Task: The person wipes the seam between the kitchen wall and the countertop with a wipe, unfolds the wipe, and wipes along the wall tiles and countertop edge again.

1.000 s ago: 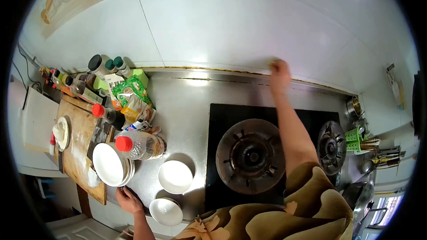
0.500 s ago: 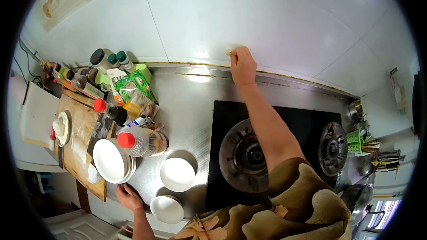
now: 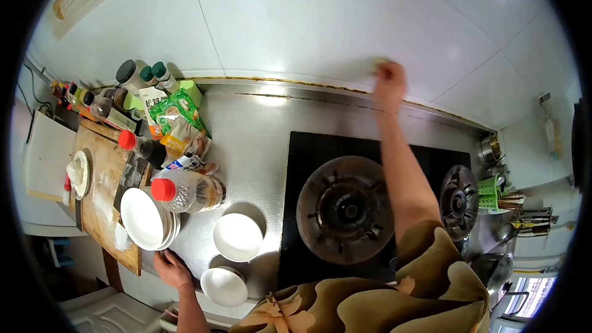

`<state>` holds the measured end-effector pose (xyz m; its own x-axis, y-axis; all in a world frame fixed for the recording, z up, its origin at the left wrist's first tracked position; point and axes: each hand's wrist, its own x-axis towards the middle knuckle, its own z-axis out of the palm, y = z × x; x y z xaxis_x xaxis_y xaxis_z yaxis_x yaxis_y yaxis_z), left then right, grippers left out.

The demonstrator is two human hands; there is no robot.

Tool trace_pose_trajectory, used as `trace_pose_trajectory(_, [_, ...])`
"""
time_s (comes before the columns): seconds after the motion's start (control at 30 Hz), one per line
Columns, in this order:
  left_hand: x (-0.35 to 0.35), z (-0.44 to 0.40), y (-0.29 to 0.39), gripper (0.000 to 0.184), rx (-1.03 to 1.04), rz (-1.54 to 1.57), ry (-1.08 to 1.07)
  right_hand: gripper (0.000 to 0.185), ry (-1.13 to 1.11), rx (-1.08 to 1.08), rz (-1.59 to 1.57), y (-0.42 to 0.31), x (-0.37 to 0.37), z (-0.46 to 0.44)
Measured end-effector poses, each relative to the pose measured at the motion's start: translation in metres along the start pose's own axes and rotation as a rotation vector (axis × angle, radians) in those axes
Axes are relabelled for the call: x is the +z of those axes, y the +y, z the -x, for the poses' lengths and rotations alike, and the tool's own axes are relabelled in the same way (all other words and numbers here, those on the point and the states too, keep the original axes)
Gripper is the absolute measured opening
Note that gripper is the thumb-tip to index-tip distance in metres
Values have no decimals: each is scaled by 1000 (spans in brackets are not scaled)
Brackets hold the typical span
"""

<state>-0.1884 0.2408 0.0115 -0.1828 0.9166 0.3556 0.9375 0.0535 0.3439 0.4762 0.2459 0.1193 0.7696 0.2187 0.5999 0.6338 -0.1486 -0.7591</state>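
Observation:
My right hand point(image 3: 390, 84) is closed and up against the white wall tiles, above the back edge of the counter. A small pale-yellow thing point(image 3: 380, 61) shows at its fingertips; motion blurs it and I cannot tell its kind. My left hand point(image 3: 172, 271) rests at the counter's front edge, fingers apart, just below a stack of white plates point(image 3: 143, 219). Two groups of white bowls stand to its right: one bowl point(image 3: 238, 237) farther in, another point(image 3: 223, 287) close to the edge.
A black gas stove point(image 3: 345, 209) lies under my right arm. A red-capped plastic bottle point(image 3: 191, 191), seasoning packets point(image 3: 176, 111) and jars crowd the left side. A floury wooden board point(image 3: 105, 191) is at far left. Utensils and a green basket point(image 3: 489, 192) hang at right.
My right hand has slid rightward along the wall with the small yellowish thing. My left hand stays by the plates. The whole view has shifted slightly.

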Motion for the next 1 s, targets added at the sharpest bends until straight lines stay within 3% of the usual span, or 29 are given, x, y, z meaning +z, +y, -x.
trace_pose_trajectory(0.07, [-4,1,5,33,-59,60,-37,8,-89,-303,69,-35,43,22])
trace_pose_trajectory(0.13, [-1,1,0,34,-44,82,-37,6,-225,-282,146,-65,56,30])
trace_pose_trajectory(0.23, [-2,-1,1,36,-54,133,-20,5,-179,-348,85,-40,31,14])
trace_pose_trajectory(0.4, [-6,3,13,39,-136,97,-26,8,133,100,117,76,-69,-23])
trace_pose_trajectory(0.43, [-6,2,14,39,-138,59,-44,11,168,88,260,94,-85,-29])
trace_pose_trajectory(0.53, [-4,0,9,39,-103,14,-39,13,215,152,414,60,-74,-25])
trace_pose_trajectory(0.63, [-9,1,16,39,-96,11,-39,7,12,48,103,4,-6,10])
trace_pose_trajectory(0.7, [-10,0,15,38,-118,25,-53,6,-202,-284,112,-34,34,31])
trace_pose_trajectory(0.73, [-5,3,8,37,-63,55,-5,5,-216,-336,100,-41,54,38])
trace_pose_trajectory(0.8, [-5,0,7,37,-4,94,64,5,-256,-309,110,-62,58,37])
trace_pose_trajectory(0.87, [-8,1,8,36,-89,123,-34,4,-306,-340,137,-55,45,28])
trace_pose_trajectory(1.0, [1,4,3,38,11,69,77,5,-33,-130,128,-5,-25,-19])
